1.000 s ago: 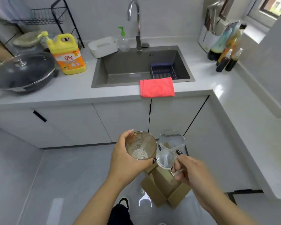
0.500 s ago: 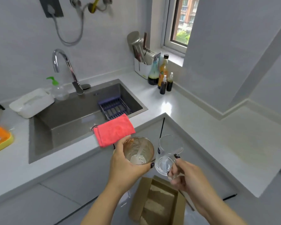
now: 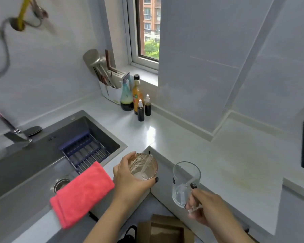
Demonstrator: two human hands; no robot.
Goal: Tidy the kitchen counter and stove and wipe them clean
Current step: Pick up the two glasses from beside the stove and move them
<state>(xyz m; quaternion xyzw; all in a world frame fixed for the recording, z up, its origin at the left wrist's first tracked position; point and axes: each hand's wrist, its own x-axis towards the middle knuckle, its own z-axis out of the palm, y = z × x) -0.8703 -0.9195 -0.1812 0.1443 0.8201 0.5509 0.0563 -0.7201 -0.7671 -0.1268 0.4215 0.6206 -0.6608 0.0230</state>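
Glass mug (image 3: 185,183) in right hand (image 3: 209,208), dirty glass (image 3: 142,166) in left hand (image 3: 130,179)

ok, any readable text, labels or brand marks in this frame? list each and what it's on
None can be read.
Amber bottle: red and orange label, print too blurred to read.
Clear glass mug gripped by the right hand: small dark mark near its rim, too small to read.
Spray bottle, two small dark bottles and the dirty glass in the left hand: no lettering visible.
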